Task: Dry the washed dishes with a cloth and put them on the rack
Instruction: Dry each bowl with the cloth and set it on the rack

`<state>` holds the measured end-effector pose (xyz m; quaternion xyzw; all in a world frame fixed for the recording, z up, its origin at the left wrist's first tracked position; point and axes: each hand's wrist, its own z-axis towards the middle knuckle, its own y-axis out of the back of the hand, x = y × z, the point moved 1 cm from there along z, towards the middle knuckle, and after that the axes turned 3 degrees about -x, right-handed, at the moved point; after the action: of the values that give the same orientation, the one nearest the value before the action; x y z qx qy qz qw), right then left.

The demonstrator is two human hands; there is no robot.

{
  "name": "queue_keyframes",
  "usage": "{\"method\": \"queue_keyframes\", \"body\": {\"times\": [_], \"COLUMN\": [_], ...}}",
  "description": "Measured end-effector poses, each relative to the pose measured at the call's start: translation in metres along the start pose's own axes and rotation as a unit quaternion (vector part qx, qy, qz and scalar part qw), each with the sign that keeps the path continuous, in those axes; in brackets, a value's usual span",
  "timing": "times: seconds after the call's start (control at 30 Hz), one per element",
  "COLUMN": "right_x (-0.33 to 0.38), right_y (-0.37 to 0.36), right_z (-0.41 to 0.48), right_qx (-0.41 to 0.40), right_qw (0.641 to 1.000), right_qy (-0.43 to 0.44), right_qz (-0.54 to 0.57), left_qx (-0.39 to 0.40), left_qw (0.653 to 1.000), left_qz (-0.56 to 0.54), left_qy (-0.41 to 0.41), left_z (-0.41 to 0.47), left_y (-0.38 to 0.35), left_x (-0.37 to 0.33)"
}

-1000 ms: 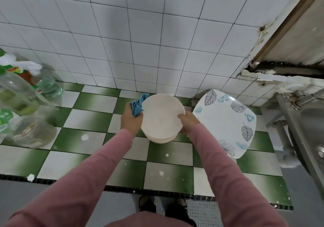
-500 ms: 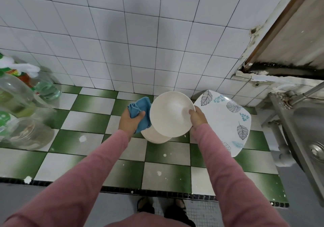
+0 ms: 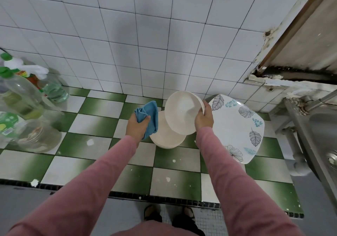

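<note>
Head view | left hand (image 3: 137, 128) grips cloth (image 3: 149, 114) | right hand (image 3: 204, 120) holds bowl (image 3: 182, 115) by rim — tilted above stack (image 3: 165, 140)

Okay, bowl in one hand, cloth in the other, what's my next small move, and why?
Probably bring the blue cloth in your left hand into the white bowl your right hand holds tilted: cloth and bowl are apart, its inside facing you.

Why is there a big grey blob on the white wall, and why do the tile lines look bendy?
Head view: the blob is a soft shadow on the wall tiles, likely the person's own; the wide-angle lens curves the tile lines; the bottles at left look blurry.
</note>
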<state>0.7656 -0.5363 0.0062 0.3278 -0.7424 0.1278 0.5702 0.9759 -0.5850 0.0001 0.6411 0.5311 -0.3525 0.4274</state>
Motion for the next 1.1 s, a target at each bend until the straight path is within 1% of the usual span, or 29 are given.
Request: {"method": "queue_keyframes", "body": {"times": [0.1, 0.27, 0.4, 0.57, 0.87, 0.93, 1.0, 1.03, 1.1], "right_x": [0.001, -0.001, -0.002, 0.002, 0.009, 0.010, 0.011, 0.011, 0.012], "right_y": [-0.003, -0.005, -0.008, -0.009, -0.012, -0.013, -0.013, -0.013, -0.014], "right_z": [-0.002, -0.007, -0.007, -0.007, -0.019, -0.019, -0.018, -0.018, -0.018], "right_qx": [-0.007, 0.003, 0.004, 0.024, 0.022, 0.022, 0.016, 0.009, -0.015], "right_qw": [0.999, 0.984, 0.961, 0.928, 0.876, 0.876, 0.891, 0.904, 0.942], "right_qy": [0.039, 0.154, 0.240, 0.312, 0.428, 0.430, 0.410, 0.390, 0.318], "right_qz": [-0.022, -0.087, -0.136, -0.203, -0.220, -0.215, -0.197, -0.174, -0.103], "left_qx": [-0.001, -0.005, -0.006, -0.006, -0.014, -0.013, -0.014, -0.015, -0.010], "left_qw": [1.000, 1.000, 1.000, 1.000, 1.000, 1.000, 1.000, 1.000, 1.000], "left_qz": [0.005, -0.007, -0.006, -0.005, -0.010, -0.013, -0.017, -0.020, -0.024], "left_qy": [-0.005, -0.011, -0.011, -0.008, -0.005, -0.006, -0.007, -0.007, -0.007], "left_z": [0.000, -0.001, -0.001, -0.001, -0.002, -0.002, -0.002, -0.002, -0.003], "left_y": [0.000, 0.002, 0.004, 0.005, 0.009, 0.009, 0.009, 0.009, 0.009], "left_x": [0.000, -0.001, -0.001, -0.004, -0.009, -0.009, -0.009, -0.009, -0.010]}}
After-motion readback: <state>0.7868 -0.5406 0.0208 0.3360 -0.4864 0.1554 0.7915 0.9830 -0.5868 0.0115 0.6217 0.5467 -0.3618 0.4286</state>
